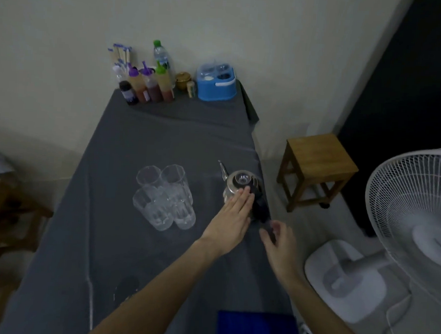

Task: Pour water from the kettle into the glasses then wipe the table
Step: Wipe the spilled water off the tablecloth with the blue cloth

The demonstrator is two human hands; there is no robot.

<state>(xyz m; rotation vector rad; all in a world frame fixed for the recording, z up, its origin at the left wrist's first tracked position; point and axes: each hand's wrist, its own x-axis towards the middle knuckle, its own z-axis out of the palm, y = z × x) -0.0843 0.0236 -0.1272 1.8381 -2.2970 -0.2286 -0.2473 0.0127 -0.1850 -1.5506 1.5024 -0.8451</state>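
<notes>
A small steel kettle [236, 184] with a thin spout and a black handle stands near the right edge of the table [111, 237], which is covered with a grey cloth. My left hand [230, 219] lies flat against the kettle's near side, fingers straight. Just right of it, my right hand [278, 238] hovers by the black handle with its fingers apart, blurred. Several empty clear glasses [164, 197] stand clustered to the left of the kettle. A folded blue cloth [256, 330] lies at the table's near edge.
Sauce bottles [147, 86], a water bottle [162, 56], a small brown jar [182, 80] and a blue condiment caddy [215, 85] line the far end by the wall. A wooden stool [316, 167] and a white fan [414, 222] stand right of the table.
</notes>
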